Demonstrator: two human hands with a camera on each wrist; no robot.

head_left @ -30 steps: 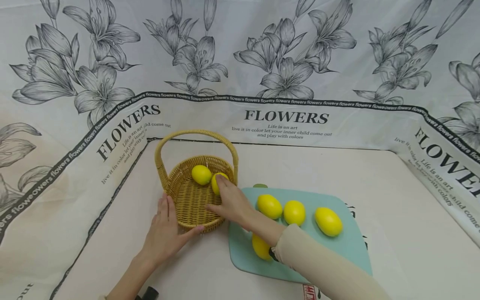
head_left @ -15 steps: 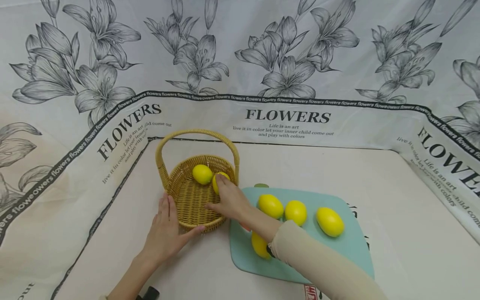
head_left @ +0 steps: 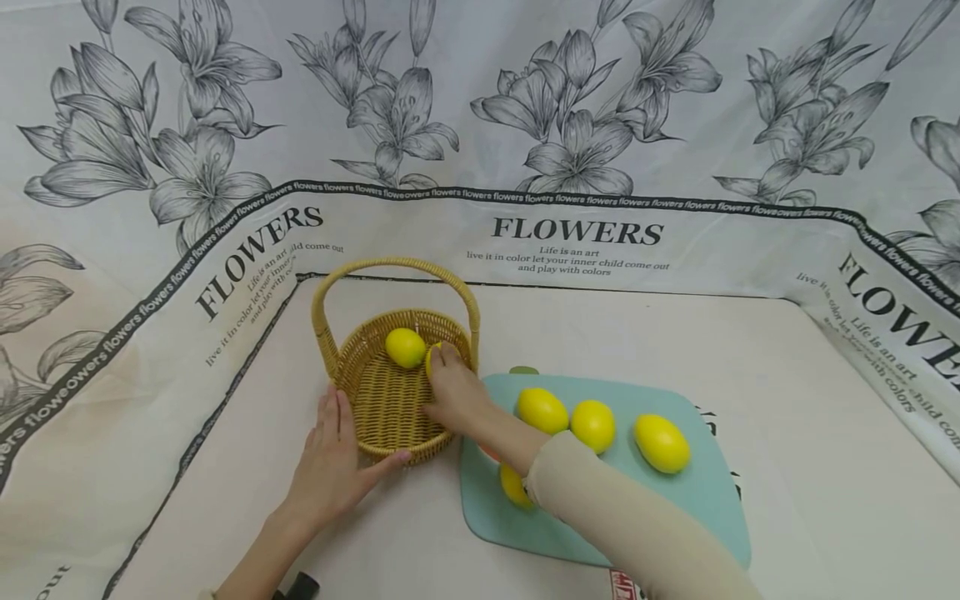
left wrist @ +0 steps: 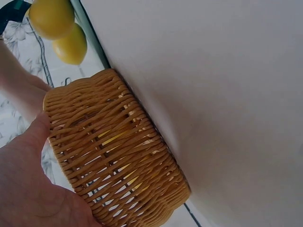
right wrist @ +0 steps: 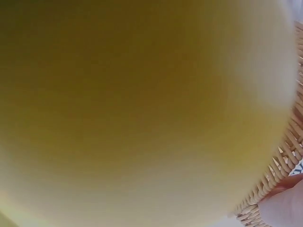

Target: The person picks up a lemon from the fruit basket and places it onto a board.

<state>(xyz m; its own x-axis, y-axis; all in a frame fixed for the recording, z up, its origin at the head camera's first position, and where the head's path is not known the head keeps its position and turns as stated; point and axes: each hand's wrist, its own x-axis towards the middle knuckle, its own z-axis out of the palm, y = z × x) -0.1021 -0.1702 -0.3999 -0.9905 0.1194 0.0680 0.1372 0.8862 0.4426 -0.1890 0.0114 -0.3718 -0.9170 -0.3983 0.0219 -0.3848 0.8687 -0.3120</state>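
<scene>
A wicker basket [head_left: 390, 417] with a tall arched handle stands on the table. One yellow lemon [head_left: 405, 347] lies in it towards the back. Beside that one, at the basket's right side, a second lemon [head_left: 431, 360] is mostly hidden under my right hand [head_left: 459, 392], whose fingers hold it from above. My left hand [head_left: 330, 458] rests against the basket's near left side, its fingers straight along the wall and the thumb across the front rim. In the left wrist view the basket's woven wall [left wrist: 113, 146] is close to that hand. A blurred yellow surface [right wrist: 118, 94] fills most of the right wrist view.
Right of the basket lies a light blue board [head_left: 600, 517] bearing several lemons [head_left: 662, 443]; my right sleeve [head_left: 615, 508] crosses over it and partly covers one lemon [head_left: 515, 485]. A flower-printed cloth [head_left: 577, 108] rises behind and at both sides.
My right hand has shifted slightly to the right inside the basket, covering more of its lemon, and its thumb has drawn in. The left hand and the basket keep their places.
</scene>
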